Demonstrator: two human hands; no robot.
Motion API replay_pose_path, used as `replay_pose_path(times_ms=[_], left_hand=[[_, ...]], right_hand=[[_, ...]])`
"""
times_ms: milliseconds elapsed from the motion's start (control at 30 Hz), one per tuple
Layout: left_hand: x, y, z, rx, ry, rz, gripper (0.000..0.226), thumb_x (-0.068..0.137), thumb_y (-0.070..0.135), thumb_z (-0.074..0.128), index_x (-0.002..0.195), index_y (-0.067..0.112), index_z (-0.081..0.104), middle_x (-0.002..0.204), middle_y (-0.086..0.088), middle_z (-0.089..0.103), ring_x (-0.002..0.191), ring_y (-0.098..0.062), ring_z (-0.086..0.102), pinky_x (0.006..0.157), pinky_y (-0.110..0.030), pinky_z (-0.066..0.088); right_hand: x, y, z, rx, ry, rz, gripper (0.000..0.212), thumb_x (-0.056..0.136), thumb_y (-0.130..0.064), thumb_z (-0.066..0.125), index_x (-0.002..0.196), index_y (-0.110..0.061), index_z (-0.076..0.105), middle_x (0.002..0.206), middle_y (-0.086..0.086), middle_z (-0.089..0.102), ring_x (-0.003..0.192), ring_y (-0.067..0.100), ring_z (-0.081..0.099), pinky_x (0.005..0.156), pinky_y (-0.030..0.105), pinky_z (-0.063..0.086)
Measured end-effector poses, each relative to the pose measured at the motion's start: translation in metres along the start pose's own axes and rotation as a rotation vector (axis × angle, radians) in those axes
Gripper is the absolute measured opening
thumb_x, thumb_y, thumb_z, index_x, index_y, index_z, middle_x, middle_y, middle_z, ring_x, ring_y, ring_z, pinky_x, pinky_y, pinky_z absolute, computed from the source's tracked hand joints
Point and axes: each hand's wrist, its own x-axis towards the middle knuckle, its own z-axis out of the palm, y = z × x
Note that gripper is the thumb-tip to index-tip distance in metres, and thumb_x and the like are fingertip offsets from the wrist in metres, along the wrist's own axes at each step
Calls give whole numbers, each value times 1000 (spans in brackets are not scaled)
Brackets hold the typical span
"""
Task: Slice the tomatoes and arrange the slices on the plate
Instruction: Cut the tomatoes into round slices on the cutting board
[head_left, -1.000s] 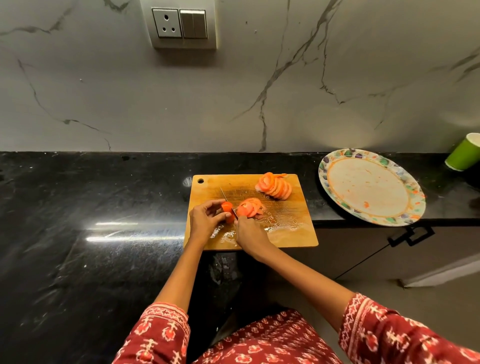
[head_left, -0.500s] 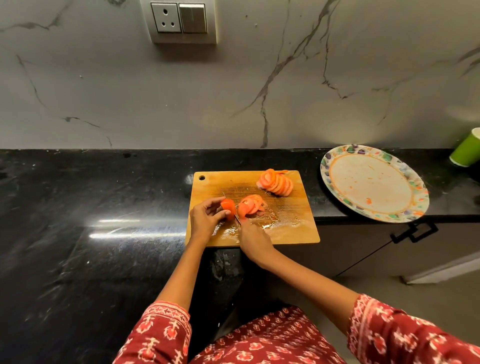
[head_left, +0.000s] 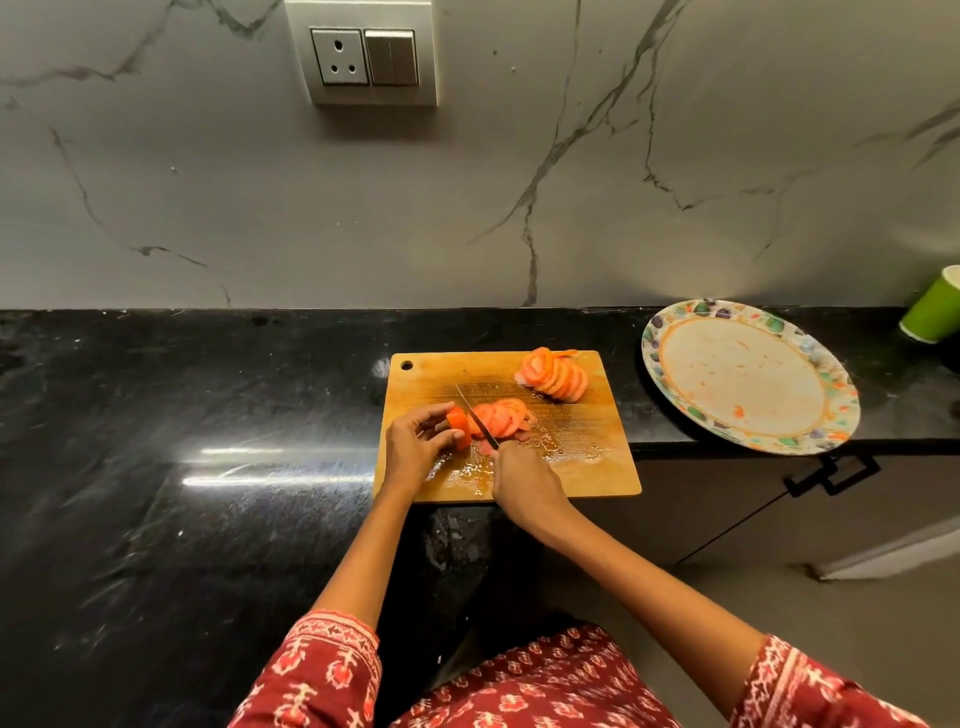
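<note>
On the black counter (head_left: 156, 467) our left hand (head_left: 415, 447) curls its fingers round the last stub of tomato (head_left: 459, 425) at the near-left of the wooden cutting board (head_left: 582, 467), pinching it in place much as it did a second ago, though the stub looks a little shorter now. Just to its right the knife (head_left: 475, 418) stands with its blade against the cut face of the stub, between it and the fan of fresh slices (head_left: 501, 418); over the past second the blade has worked down through another slice and the fan has grown. Our right hand (head_left: 522, 480) is wrapped round the knife handle, which is mostly hidden under it. Farther right, at the far corner of the board, the earlier row of slices (head_left: 555, 375) lies where it was. The patterned plate (head_left: 675, 322) sits well apart to the right, bare but for smears and a scrap, and a green cup (head_left: 932, 312) stands beyond it. We judge the slicing nearly finished; none of the arranging has begun.
</note>
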Motion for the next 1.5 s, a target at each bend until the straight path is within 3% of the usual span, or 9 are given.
replay_pose_path(times_ms=[133, 500, 667, 900, 1100, 1500], left_hand=[[0, -3, 2, 1, 8, 13, 40, 74, -4, 71, 113, 1, 63, 115, -14, 64, 107, -19, 59, 79, -7, 47], [-2, -5, 2, 23, 60, 20, 41, 73, 4, 75, 112, 4, 65, 114, -13, 65, 104, -12, 58, 77, -3, 45], [-1, -3, 1, 50, 53, 18, 41, 73, 5, 75, 112, 4, 65, 115, -14, 65, 107, -17, 59, 77, -5, 46], [0, -1, 1, 42, 49, -2, 40, 72, 3, 75, 111, 2, 65, 114, -14, 65, 102, -11, 57, 74, 0, 43], [0, -1, 0, 22, 43, 5, 38, 71, 1, 75, 108, 1, 66, 109, -14, 67, 101, -16, 61, 76, -2, 45], [-3, -5, 0, -25, 60, 0, 40, 70, 1, 76, 108, 1, 66, 104, -8, 67, 92, -8, 61, 76, -5, 47]], right_hand=[[2, -9, 4, 2, 6, -9, 31, 103, -23, 32, 112, -1, 52, 104, 17, 61, 96, 33, 59, 67, 33, 37], [-1, -8, 5, 16, 4, 39, 28, 102, -22, 34, 114, -4, 52, 106, 14, 61, 99, 31, 58, 69, 33, 37], [1, -8, 5, 14, -4, 43, 27, 102, -21, 34, 113, -4, 52, 106, 14, 61, 99, 30, 58, 70, 34, 38], [5, -11, 4, -14, -22, 36, 28, 102, -18, 33, 115, -1, 51, 108, 17, 61, 101, 32, 58, 69, 33, 37], [28, -19, 5, 17, -75, 17, 31, 102, -19, 33, 105, 1, 56, 101, 21, 64, 95, 36, 61, 66, 33, 38], [18, -9, 14, -45, -60, -16, 27, 103, -18, 31, 113, -1, 50, 107, 17, 61, 99, 33, 58, 68, 33, 35]])
